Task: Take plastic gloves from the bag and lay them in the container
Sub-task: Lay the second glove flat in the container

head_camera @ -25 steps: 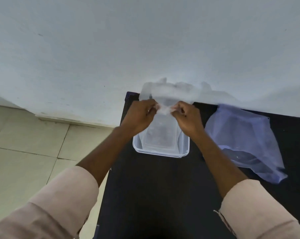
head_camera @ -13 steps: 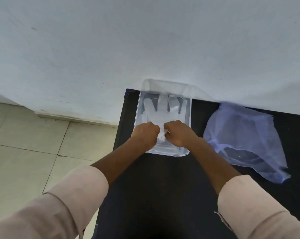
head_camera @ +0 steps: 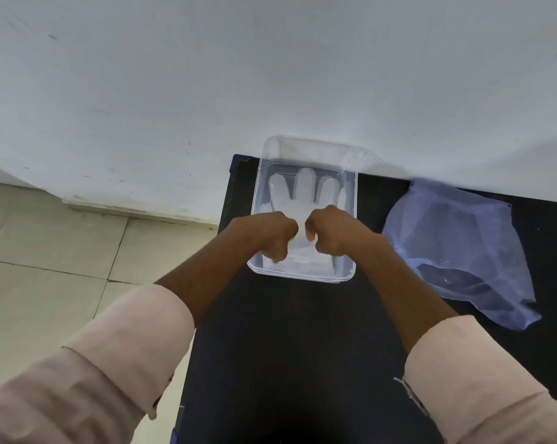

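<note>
Black table stands against a pale wall, with tiled floor left of it. Clear container sits at the table's far edge. 1 plastic glove lies flat inside the container, fingers toward the wall. Left hand and right hand, fingers curled, pinch the glove's cuff end. Bluish bag lies right of the container, apart from it.
</note>
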Motion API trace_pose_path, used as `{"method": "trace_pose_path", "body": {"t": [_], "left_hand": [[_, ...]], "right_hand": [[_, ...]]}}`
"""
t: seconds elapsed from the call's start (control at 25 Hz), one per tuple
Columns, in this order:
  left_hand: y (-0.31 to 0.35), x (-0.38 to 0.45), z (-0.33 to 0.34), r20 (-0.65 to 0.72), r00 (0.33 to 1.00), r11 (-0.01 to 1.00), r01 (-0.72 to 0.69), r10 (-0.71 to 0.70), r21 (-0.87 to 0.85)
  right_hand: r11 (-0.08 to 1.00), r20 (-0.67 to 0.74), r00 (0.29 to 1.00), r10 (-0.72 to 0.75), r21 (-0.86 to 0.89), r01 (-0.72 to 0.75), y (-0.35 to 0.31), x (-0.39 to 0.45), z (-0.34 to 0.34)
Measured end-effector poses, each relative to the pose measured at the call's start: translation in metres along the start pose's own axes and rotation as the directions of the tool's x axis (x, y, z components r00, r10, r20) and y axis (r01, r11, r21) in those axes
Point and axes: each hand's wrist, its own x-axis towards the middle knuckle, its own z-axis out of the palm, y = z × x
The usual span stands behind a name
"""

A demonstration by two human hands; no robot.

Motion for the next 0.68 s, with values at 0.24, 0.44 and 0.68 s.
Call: {"method": "trace_pose_path", "body": {"t": [0.24,0.44,0.68], "left_hand": [[0.007,-0.002,0.011,0.143,0.990,0.901,-0.046,-0.018,0.431],[-0.004,-0.006,0.003,-0.069,0.993,0.959,-0.072,0.094,0.273],[-0.034,-0.010,-0.042,-0.700,0.702,0.757,-0.384,-0.133,-0.529]], "right_hand": [[0.989,0.301,0.953,-0.028,-0.128,0.069,-0.005,0.002,0.023],[0.996,0.155,0.988,-0.018,-0.079,0.031,-0.005,0.002,0.021],[0.899,-0.070,0.994,0.079,0.436,-0.040,-0.018,0.025,0.031]]}}
